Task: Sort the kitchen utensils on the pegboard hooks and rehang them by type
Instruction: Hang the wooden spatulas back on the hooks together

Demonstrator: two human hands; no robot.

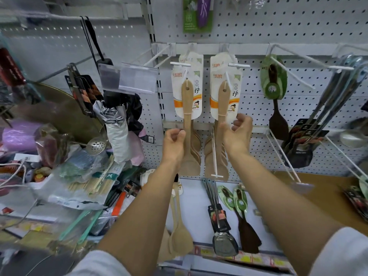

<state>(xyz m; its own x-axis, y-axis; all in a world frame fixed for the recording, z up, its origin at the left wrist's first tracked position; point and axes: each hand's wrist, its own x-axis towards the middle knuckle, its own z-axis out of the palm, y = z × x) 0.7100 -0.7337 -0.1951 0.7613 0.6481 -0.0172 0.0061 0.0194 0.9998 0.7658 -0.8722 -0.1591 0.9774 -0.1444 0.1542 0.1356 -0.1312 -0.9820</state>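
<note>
Pegboard (298, 22), white, perforated, fitted with white wire hooks. Two adjacent hooks at centre carry wooden spatulas on white-and-orange printed cards: left bunch of wooden spatulas (188, 108) and right bunch of wooden spatulas (222, 108), several deep on each hook, blades hanging downward. Left hand (174, 139): fingers curled, pinching the handle of the front spatula in the left bunch just below its card. Right hand (238, 132): fingers loosely curled beside the handle of the front spatula in the right bunch, thumb side at the handle; whether it actually grips the handle cannot be told. Further right on the pegboard: one dark spatula (275, 100) on a green oval card, hanging alone; beyond it, a group of long metal utensils (328, 108) with dark cards, and a metal ladle (351, 138) at the edge. On the shelf (195, 206) below: two wooden spatulas (179, 236) lying flat, metal turners (223, 242) with a dark card, and two dark spatulas on green cards (245, 232). To the left: a folded umbrella (116, 126) hanging, a perforated metal skimmer (96, 146), and a heap of bagged goods (79, 176).
</note>
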